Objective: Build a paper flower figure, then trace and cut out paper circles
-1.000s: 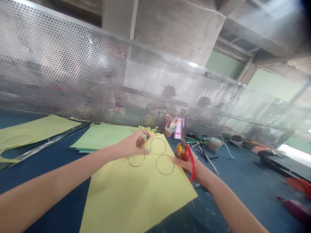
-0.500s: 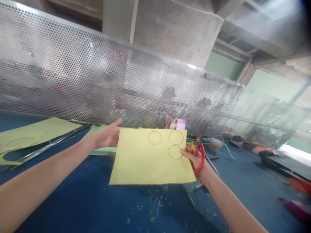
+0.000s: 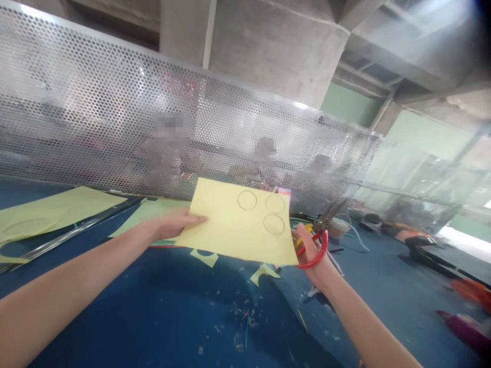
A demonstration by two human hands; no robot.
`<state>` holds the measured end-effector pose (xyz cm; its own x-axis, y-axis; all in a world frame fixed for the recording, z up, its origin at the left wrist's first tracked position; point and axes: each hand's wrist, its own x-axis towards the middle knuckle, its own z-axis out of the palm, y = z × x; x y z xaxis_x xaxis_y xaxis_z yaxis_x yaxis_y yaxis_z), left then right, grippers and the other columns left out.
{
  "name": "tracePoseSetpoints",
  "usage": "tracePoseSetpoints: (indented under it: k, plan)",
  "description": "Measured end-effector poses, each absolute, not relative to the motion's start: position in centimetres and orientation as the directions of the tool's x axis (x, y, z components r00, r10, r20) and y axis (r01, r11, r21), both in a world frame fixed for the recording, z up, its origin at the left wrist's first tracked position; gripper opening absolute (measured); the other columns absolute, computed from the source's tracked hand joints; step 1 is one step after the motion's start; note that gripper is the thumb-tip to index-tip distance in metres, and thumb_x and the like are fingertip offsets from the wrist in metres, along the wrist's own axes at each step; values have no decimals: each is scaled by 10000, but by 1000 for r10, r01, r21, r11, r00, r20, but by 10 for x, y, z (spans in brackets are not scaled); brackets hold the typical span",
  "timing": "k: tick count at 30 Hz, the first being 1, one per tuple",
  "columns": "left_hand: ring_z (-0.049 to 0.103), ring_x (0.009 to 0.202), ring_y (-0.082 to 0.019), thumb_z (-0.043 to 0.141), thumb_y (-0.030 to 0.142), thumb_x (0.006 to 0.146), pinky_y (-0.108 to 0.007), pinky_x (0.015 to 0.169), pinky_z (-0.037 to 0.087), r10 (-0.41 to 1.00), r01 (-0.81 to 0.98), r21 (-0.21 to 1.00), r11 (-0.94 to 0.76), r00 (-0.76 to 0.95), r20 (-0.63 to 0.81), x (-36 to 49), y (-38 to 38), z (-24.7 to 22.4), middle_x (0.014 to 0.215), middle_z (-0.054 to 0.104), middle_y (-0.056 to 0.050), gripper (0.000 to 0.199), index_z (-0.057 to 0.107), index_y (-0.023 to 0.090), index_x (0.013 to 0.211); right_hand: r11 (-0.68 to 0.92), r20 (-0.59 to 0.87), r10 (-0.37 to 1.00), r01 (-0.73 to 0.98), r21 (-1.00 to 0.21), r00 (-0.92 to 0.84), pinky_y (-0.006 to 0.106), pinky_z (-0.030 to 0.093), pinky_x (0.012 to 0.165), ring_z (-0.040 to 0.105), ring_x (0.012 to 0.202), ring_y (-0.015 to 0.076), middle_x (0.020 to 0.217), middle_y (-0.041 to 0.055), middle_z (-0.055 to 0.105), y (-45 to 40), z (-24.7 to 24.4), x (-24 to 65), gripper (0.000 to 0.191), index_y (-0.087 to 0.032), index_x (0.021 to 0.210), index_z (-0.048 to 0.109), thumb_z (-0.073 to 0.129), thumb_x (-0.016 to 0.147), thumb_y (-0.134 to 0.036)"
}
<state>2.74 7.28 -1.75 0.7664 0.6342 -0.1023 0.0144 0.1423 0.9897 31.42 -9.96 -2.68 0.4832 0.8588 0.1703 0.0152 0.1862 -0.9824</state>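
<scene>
A yellow paper sheet (image 3: 226,225) with three drawn circles is held above the blue table, tilted. My left hand (image 3: 180,222) pinches its left edge, thumb on top and the other fingers behind it. Red-handled scissors (image 3: 316,250) sit in my right hand (image 3: 312,258), their blurred metal blades pointing up and away to the right. That hand is at the sheet's right edge; whether its fingers touch the paper I cannot tell. Beneath the sheet lie two curved yellow paper offcuts (image 3: 264,274) on the table.
More yellow paper (image 3: 72,204) and a metal ruler-like strip (image 3: 76,232) lie at the left. A perforated metal screen (image 3: 115,117) stands behind, with people beyond it. A small bucket (image 3: 339,227) and a purple object (image 3: 462,327) are on the right.
My left hand has gone from open fingers behind the edge to a pinch on the sheet. The sheet has tilted and lifted, uncovering offcuts. My right thumb has come off the paper's face.
</scene>
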Motion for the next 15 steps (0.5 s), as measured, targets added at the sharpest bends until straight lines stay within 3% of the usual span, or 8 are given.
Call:
tracePoseSetpoints:
  k: [4,9,15]
  plan:
    - [566,1080,-257,593,308,780,-336,884,446,768,-111,987,117,640,-19,21,89,-17,964,706,-2,299,619,173,1046,63,30,889,-57,-996,456,315,485,596,643,707,213,690,50,636,-100,-17,307,553,-232,611,401,433,625,-784]
    - [505,1174,-219,623,293,760,-285,939,445,849,-213,976,51,523,70,18,100,-15,1178,625,-37,387,554,208,1131,-92,-90,907,-15,-996,412,260,451,456,461,397,105,455,-47,438,-107,-14,289,578,-215,595,415,335,687,-780]
    - [478,1202,-233,651,303,742,-305,952,455,851,-236,970,58,520,76,25,93,-18,1186,619,5,285,618,254,1021,-256,-189,937,208,-944,295,227,412,386,422,348,94,404,-61,406,-123,-10,267,469,-198,568,468,494,718,-642]
